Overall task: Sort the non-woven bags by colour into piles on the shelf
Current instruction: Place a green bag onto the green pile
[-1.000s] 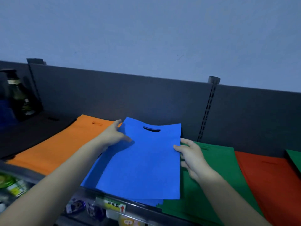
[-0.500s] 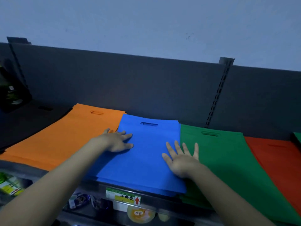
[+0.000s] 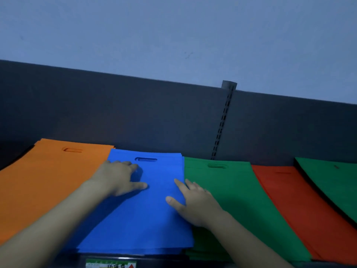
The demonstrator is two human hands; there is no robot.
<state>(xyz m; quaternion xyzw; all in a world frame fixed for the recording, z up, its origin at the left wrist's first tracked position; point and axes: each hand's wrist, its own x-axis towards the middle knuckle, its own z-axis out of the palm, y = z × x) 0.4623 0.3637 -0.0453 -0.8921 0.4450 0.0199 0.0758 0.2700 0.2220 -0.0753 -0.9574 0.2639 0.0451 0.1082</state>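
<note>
Flat orange non-woven bag pile (image 3: 48,180) lay at far left. Touching it, flat blue non-woven bag pile (image 3: 154,219), handle slot toward dark grey shelf back panel (image 3: 135,117). Left hand (image 3: 119,176) rested on blue pile's upper left, fingers relaxed, gripping nothing. Right hand (image 3: 195,200) pressed on its right edge, fingers straight. Rightward: flat green non-woven pile (image 3: 231,200), red non-woven pile (image 3: 299,209), second green pile (image 3: 338,180)

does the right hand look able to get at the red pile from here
Probably yes. The right hand rests flat at the blue pile's edge and holds nothing. Only the flat green pile lies between it and the red pile, whose top is bare.
</note>
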